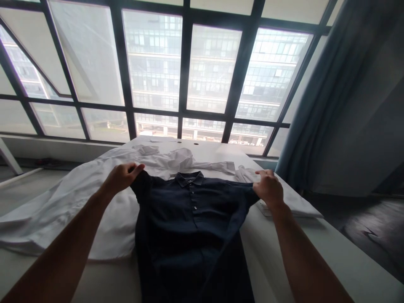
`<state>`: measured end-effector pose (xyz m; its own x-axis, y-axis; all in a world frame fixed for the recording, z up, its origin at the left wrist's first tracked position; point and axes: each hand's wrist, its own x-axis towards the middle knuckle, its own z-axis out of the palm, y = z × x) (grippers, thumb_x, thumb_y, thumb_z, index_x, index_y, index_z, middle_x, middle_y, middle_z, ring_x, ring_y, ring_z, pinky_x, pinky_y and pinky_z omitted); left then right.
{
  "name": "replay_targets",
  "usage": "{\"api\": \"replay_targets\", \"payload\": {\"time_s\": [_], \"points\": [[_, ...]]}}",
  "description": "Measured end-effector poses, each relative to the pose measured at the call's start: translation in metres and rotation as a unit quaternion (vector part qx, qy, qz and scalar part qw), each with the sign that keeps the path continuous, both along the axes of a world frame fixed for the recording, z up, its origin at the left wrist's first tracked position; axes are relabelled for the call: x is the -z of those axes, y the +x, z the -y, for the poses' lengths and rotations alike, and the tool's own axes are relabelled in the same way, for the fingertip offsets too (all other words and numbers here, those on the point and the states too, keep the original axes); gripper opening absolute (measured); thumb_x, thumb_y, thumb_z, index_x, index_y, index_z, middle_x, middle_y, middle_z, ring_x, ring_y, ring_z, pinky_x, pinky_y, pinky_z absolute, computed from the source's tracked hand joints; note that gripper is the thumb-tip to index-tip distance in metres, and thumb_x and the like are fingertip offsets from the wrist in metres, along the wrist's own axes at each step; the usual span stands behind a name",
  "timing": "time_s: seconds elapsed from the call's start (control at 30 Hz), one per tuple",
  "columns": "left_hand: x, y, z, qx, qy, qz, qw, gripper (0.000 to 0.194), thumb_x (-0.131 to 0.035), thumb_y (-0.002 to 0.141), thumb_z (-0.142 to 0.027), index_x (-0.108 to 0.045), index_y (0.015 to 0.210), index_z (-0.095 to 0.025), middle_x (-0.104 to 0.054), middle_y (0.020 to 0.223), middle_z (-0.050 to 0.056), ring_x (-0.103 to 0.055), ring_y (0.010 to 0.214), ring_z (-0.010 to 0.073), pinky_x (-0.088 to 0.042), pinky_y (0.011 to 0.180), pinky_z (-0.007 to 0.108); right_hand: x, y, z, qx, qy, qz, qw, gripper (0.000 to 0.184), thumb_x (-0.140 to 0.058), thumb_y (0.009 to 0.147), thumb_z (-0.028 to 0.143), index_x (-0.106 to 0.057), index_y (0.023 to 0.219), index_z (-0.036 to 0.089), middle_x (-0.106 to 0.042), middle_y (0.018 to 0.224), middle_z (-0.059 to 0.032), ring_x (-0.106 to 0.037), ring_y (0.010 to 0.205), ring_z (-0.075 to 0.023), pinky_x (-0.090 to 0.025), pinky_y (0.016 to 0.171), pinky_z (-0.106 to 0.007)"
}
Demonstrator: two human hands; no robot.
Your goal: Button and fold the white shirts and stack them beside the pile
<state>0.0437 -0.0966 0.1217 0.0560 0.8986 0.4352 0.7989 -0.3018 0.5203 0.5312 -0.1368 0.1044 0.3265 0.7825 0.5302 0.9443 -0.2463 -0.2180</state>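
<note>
Holding the dark shirt [192,206] at lower ctr of frame, L hand [125,174] and R hand [269,186] are each clamped on a sleeve end [142,185], w/ sleeves spread, front up, while settling it flat on the white table [263,261] and smoothing apparently remain.

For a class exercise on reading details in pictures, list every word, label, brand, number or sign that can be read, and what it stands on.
No text can be read.
Inside the collar of the dark shirt: faint light marks, too small and blurred to read.
Building outside: no legible sign.
</note>
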Motion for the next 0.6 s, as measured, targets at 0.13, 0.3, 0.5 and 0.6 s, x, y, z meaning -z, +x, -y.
{"api": "replay_targets", "payload": {"time_s": [0.13,0.3,0.5,0.6], "points": [[0.01,0.044,0.015,-0.087,0.211,-0.133,0.964,0.021,-0.054,0.087,-0.022,-0.067,0.102,-0.015,-0.068,0.109,0.014,-0.059,0.11,0.0328,-0.042,0.098,0.046,0.006,-0.04,0.005,-0.052,0.048,0.054,0.996,0.032,-0.058,0.088,0.013,-0.069,0.118,0.013,-0.065,0.122,-0.0173,-0.059,0.113,-0.0322,-0.044,0.09,-0.038],[0.047,0.117,0.038,0.176,0.037,-0.204,0.962,0.016,-0.058,0.092,-0.025,-0.072,0.092,-0.018,-0.072,0.098,0.007,-0.067,0.096,0.0253,-0.049,0.09,0.037,0.035,-0.133,0.01,-0.246,-0.147,-0.019,0.958,0.023,-0.061,0.094,0.039,-0.072,0.085,0.02,-0.073,0.084,-0.0049,-0.067,0.078,-0.0203,-0.04,0.067,-0.028],[0.086,0.139,0.038,0.226,-0.048,-0.218,0.948,0.019,-0.063,0.09,-0.028,-0.075,0.1,-0.018,-0.071,0.102,0.009,-0.068,0.097,0.0266,-0.053,0.085,0.034,0.06,-0.176,0.014,-0.254,-0.239,0.022,0.937,0.026,-0.066,0.089,0.043,-0.072,0.089,0.018,-0.075,0.087,-0.0094,-0.071,0.081,-0.0248,-0.041,0.064,-0.028],[0.093,0.139,0.035,0.23,-0.046,-0.21,0.949,0.019,-0.062,0.091,-0.027,-0.076,0.102,-0.019,-0.07,0.103,0.009,-0.067,0.1,0.027,-0.053,0.086,0.035,0.061,-0.177,0.012,-0.238,-0.234,0.025,0.942,0.022,-0.06,0.091,0.033,-0.073,0.088,0.016,-0.075,0.088,-0.0124,-0.072,0.082,-0.0264,-0.044,0.067,-0.029]]}}
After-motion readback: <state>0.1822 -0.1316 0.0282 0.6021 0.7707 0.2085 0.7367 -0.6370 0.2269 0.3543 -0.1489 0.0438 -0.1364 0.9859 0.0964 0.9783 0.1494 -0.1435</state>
